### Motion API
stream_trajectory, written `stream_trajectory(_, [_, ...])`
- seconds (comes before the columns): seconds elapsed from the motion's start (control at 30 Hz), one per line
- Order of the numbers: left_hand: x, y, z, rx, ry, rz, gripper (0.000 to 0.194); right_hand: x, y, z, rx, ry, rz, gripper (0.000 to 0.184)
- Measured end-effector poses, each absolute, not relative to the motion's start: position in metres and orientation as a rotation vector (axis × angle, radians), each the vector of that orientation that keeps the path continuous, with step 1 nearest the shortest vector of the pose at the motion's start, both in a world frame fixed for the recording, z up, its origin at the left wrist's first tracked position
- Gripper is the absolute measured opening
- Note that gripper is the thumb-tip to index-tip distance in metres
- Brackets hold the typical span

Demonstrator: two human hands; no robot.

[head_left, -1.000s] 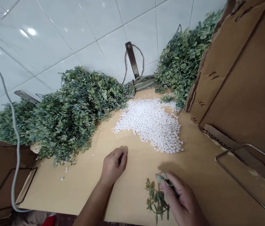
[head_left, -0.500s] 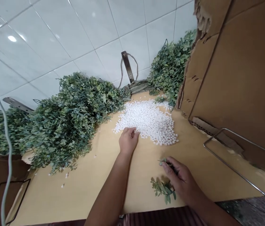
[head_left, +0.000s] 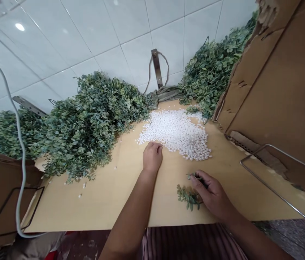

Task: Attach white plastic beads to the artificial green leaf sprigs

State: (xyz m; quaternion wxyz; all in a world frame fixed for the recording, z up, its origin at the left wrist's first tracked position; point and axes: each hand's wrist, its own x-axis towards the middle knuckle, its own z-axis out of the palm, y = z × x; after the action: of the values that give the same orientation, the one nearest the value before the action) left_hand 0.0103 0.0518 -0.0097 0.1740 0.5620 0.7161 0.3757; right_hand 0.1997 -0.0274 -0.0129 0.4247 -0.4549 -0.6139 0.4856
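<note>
Left hand [head_left: 152, 156] rests curled, fingertips at the near edge of the heap of small white beads [head_left: 176, 133], grip unclear; right hand [head_left: 211, 193] pinches a small green leafy plastic sprig [head_left: 188, 196].

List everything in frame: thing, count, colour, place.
white beads: one heap, white, centre of the board
stray beads: a few, white, left of the heap
leafy sprig: one, green, near edge of the board, under the right hand
foliage heap: one, green, left along the wall
foliage heap by the carton: one, green, back right
board: one, tan, work surface
cardboard carton: one, brown, right
wire frame: one, grey, right
cable: one, grey-white, left
metal bracket: one, brown, on the tiled wall
left hand: fingertips at the heap's near edge
right hand: grip on the sprig's stem
</note>
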Motion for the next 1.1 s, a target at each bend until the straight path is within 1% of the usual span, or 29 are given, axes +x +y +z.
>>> stream_trajectory(0.07, [0.012, 0.050, -0.008, 1.505, 2.009, 1.119, 0.016, 0.201, -0.028, -0.013, -1.128, -1.522, 1.217, 0.027])
stream_trajectory(0.17, [0.018, 0.037, -0.006, 1.341, 1.937, 1.198, 0.012, 0.203, -0.030, -0.014, -1.111, -1.481, 1.222, 0.026])
stream_trajectory(0.3, [0.036, -0.009, -0.006, 1.118, 1.750, 1.258, 0.025, 0.206, -0.036, -0.015, -1.095, -1.416, 1.229, 0.024])
stream_trajectory(0.37, [0.047, -0.036, -0.006, 0.745, 1.436, 1.404, 0.029, 0.206, -0.041, -0.014, -1.102, -1.385, 1.250, 0.022])
stream_trajectory(0.47, [0.059, -0.067, -0.003, 0.513, 1.234, 1.380, 0.033, 0.203, -0.052, -0.013, -1.133, -1.327, 1.339, 0.022])
stream_trajectory(0.57, [0.063, -0.081, 0.001, 0.470, 1.185, 1.281, 0.031, 0.200, -0.061, -0.010, -1.131, -1.287, 1.408, 0.022])
stream_trajectory(0.73, [0.063, -0.087, 0.005, 0.425, 1.143, 1.193, 0.032, 0.197, -0.067, -0.005, -1.093, -1.344, 1.433, 0.025])
stream_trajectory(0.87, [0.061, -0.089, 0.004, 0.432, 1.151, 1.193, 0.028, 0.197, -0.069, -0.005, -1.118, -1.422, 1.346, 0.026])
stream_trajectory(1.1, [0.059, -0.093, 0.002, 0.389, 1.154, 1.243, 0.029, 0.190, -0.074, -0.006, -1.079, -1.553, 1.219, 0.022])
